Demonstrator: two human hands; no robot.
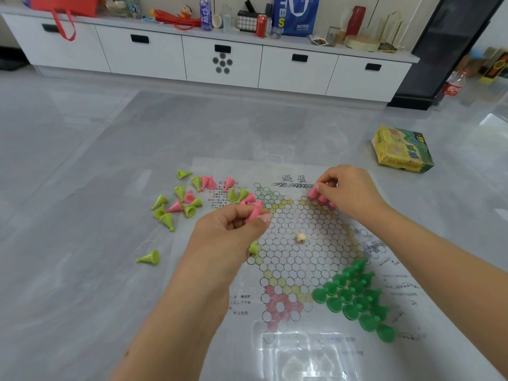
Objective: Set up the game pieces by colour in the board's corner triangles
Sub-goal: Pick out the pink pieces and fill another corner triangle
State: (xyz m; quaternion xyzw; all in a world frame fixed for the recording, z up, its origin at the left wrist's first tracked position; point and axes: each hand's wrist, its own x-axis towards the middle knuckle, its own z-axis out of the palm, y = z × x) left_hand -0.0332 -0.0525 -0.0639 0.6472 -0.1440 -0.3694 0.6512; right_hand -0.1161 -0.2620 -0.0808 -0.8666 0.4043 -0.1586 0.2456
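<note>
Head view shows us kneeling over a paper game board [288,243] spread on the grey floor [82,160], both our bare forearms reaching in from the near edge. Our left hand [231,229] hovers over the board's left side, its fingers [264,218] curled round a small bunch of pink pieces [254,211]. Our right hand [349,191] is over the board's far right triangle, fingers bent and pinching one pink piece [313,192] at the top of a little group of pink pieces [325,201] already standing in that corner.

Dark green pieces [357,295] fill the near right triangle, standing upright and packed close together. A loose heap of lime green pieces [170,204] and more pink ones [207,182] lies tumbled across the board's far left edge and the floor just beside it; most lie on their sides. One lime piece [149,257] lies alone on the floor, well apart from the heap, and another [253,248] peeks out from under our left hand. A small pale die [301,238] sits near the board's middle.

A yellow and green game box [401,149] rests on the floor beyond the board's far right corner. A long white cabinet [220,61] runs along the far wall.
</note>
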